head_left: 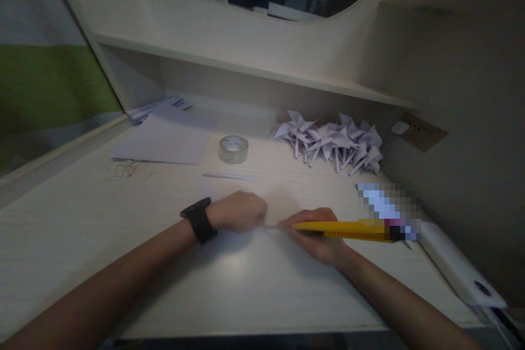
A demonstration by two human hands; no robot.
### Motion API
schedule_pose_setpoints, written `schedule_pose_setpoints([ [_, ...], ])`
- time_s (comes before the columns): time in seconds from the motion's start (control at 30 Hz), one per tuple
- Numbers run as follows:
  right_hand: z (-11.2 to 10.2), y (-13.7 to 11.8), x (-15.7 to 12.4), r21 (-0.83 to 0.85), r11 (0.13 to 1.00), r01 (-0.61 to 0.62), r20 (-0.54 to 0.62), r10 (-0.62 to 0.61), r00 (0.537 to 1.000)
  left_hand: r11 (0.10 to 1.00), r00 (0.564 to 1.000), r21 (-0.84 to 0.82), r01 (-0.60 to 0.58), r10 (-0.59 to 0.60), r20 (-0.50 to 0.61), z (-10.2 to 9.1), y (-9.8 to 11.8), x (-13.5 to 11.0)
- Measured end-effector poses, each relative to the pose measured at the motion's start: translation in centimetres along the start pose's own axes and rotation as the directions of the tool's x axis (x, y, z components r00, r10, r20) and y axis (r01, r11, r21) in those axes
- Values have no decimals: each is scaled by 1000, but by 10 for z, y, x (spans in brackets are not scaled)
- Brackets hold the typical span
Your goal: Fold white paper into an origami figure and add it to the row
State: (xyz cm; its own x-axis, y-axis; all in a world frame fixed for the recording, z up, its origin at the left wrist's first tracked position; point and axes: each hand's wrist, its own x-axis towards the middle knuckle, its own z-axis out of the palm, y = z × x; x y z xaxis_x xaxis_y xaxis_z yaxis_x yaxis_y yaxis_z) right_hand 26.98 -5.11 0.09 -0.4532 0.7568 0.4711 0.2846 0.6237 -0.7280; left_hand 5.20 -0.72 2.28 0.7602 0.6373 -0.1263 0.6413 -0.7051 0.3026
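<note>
My right hand (314,235) is closed around a yellow utility knife (348,228), whose body points right and rests across the palm. From its tip side a thin greyish strip (271,226) runs to my left hand; whether it is the blade or another piece I cannot tell. My left hand (241,212), with a black watch (199,219) on the wrist, is closed in a fist close to the strip's end. What its fingers hold is hidden. Just beyond lies a thin white paper stick (228,176), with a roll of clear tape (233,150) behind it.
Several white paper pinwheels (328,139) are heaped at the back right. Paper sheets (168,134) lie at the back left, near rubber bands (125,169). A pixelated bright object (383,205) and a white long device (459,262) sit to the right. A shelf (246,68) overhangs the desk.
</note>
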Motion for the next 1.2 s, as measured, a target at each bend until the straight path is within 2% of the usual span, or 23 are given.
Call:
schedule_pose_setpoints([
  [0.33, 0, 1, -1, 37, 999, 23, -6, -23, 1000, 998, 997, -19, 62, -61, 43, -7, 7, -1],
  [0.77, 0, 7, -2, 9, 998, 69, -8, -69, 998, 993, 997, -102, 67, -63, 46, -1, 0, 0],
  [1.03, 0, 2, 0, 3, 997, 72, -14, -72, 997, 991, 996, -91, 93, -93, 13, -3, 1, -4],
  [1.2, 0, 4, -1, 16, 999, 43, 1, -43, 999, 994, 992, -28, 104, -106, -65, 4, 3, -6],
])
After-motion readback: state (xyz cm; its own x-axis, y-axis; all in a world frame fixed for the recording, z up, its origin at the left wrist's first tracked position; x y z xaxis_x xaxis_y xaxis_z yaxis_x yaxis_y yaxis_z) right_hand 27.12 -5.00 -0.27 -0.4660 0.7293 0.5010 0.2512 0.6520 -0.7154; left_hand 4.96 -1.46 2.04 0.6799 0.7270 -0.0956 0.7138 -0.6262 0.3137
